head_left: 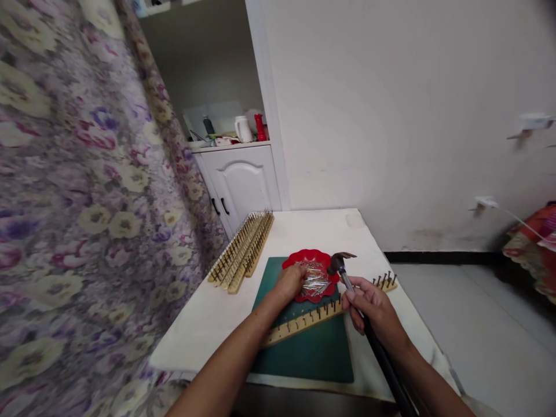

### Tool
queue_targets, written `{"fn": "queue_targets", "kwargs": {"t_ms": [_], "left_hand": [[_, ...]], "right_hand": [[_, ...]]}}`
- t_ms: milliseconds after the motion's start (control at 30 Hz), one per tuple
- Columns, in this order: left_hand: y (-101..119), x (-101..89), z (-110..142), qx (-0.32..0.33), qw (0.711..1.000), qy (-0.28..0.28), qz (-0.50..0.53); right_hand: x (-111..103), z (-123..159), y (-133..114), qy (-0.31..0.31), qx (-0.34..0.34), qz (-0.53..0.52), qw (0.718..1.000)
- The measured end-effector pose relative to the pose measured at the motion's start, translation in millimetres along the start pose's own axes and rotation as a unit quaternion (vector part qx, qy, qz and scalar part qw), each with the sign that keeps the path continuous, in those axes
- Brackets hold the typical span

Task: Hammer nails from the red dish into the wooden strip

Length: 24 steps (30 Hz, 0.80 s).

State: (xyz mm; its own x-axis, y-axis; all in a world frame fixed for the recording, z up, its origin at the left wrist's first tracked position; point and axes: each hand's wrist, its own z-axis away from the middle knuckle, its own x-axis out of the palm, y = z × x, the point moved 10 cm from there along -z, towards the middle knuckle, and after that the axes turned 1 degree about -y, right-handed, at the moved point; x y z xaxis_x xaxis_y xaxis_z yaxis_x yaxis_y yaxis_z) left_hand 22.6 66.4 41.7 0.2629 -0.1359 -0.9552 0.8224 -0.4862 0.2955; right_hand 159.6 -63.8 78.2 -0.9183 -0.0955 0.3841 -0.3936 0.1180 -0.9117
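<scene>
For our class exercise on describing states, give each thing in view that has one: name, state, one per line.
Left hand, at the dish
Right hand, gripping hammer
Hammer, held, head up
Dish, holding loose nails
Mat, lying flat
Near strip, nails standing in it
Far strips, studded with nails
Cupboard door, shut
Curtain, hanging

Your single view looks from your head, close over the counter point(204, 327), forward and down, with your left hand point(290, 282) and right hand point(369, 302) just below its middle. It takes in the curtain point(99, 174) at left, the far wall point(382, 127) and the floor point(428, 301) at right.
</scene>
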Motion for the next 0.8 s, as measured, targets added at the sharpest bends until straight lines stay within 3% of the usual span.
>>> {"fn": "queue_targets", "kwargs": {"t_ms": [233,433,667,800], "left_hand": [[-13,9.7,-7,-0.021,1.000,0.002,0.003],[-8,4.8,-2,0.006,0.999,0.030,0.029],[4,-24.9,16,0.026,0.994,0.078,0.067],[24,-48.2,44,0.061,0.980,0.125,0.141]], "right_hand": [[2,-1,4,-0.008,0.005,0.008,1.000],[4,0,6,-0.001,0.005,-0.002,1.000],[4,-1,9,0.005,-0.001,0.007,1.000],[7,-1,12,0.014,-0.002,0.033,0.999]]}}
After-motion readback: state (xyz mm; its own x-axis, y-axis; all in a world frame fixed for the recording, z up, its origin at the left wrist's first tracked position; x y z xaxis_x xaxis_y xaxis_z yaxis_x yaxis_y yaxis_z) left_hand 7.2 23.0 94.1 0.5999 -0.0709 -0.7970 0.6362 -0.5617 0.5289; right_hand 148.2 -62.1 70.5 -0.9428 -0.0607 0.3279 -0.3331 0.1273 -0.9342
